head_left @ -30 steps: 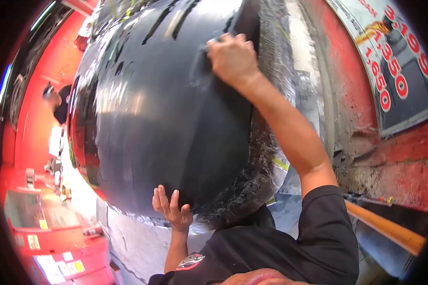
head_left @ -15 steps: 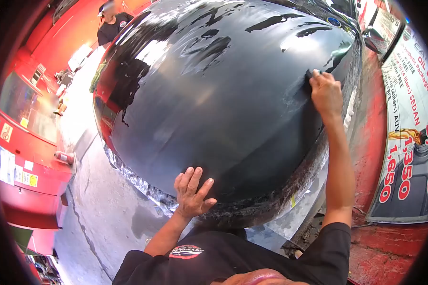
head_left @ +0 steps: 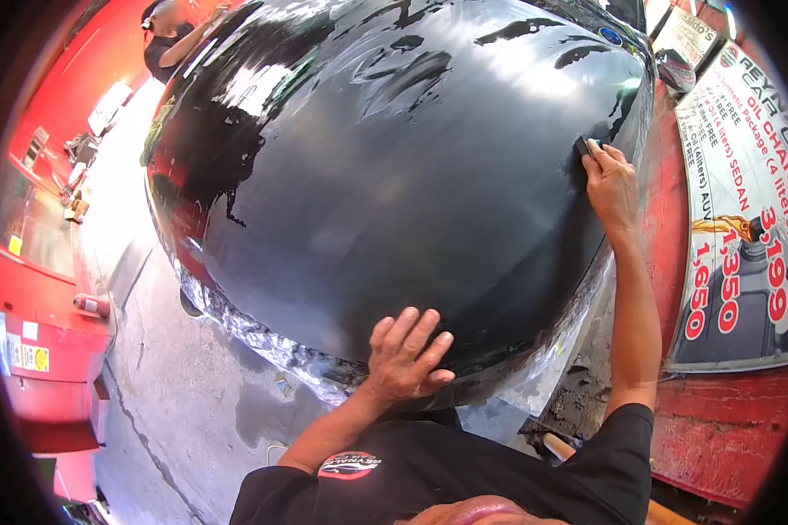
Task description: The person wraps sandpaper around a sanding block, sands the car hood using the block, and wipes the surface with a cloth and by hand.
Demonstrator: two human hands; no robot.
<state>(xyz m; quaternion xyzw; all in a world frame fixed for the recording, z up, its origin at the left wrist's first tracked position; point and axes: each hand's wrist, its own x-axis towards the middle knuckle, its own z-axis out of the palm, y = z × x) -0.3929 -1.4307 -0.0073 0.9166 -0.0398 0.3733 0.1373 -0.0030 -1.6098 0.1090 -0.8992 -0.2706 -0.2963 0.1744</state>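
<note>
A large glossy black car panel curves in front of me, with hazy grey film over its middle and darker, sharply edged patches towards the far side. At the panel's right, my right hand is closed on a small dark block, which lies against the surface. My left hand rests with spread fingers on the near edge of the panel and holds nothing. Crinkled clear plastic sheeting runs along the panel's lower border.
Another person in a dark shirt reaches towards the car's far left side. A printed price banner stands at right beside a red ledge. Grey concrete floor and a red extinguisher are at left.
My view has shifted. My right hand with the block stays near the panel's right side, its grip now turned slightly. The other person now has an arm stretched towards the car.
</note>
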